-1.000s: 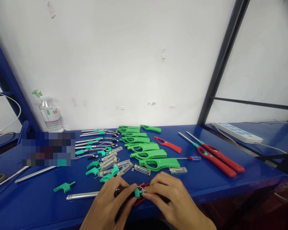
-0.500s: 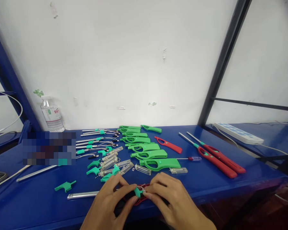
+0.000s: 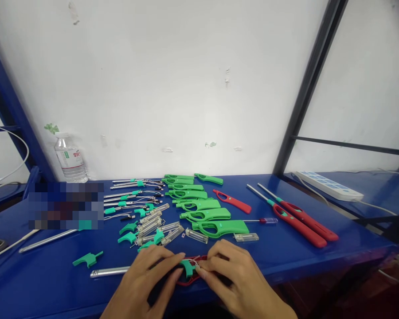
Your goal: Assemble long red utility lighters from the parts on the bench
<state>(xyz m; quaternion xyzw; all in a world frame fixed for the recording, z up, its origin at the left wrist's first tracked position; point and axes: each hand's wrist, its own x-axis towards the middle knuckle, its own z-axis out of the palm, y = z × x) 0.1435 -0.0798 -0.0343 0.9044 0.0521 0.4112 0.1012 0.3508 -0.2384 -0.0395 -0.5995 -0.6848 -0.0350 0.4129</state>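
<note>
Near the table's front edge lies a red lighter shell (image 3: 185, 282), mostly covered by my hands. A teal trigger piece (image 3: 187, 268) with a thin white wire sits over it. My left hand (image 3: 153, 274) has its thumb and index finger closed at the left side of the trigger, beside a metal tube (image 3: 109, 271) that runs under the hand. My right hand (image 3: 231, 274) pinches at the white wire, just right of the trigger. Behind the hands are clear fuel tanks (image 3: 197, 235), loose teal triggers (image 3: 127, 237) and green lighter shells (image 3: 222, 227).
Two red lighters with metal tubes (image 3: 299, 223) lie at the right, near a screwdriver (image 3: 268, 220) and a red shell (image 3: 232, 201). A water bottle (image 3: 70, 160) stands back left. A white power strip (image 3: 330, 186) is far right.
My left hand has shifted slightly left, and more of the teal trigger shows between my hands. My right hand stays almost in place, its fingertips still at the wire.
</note>
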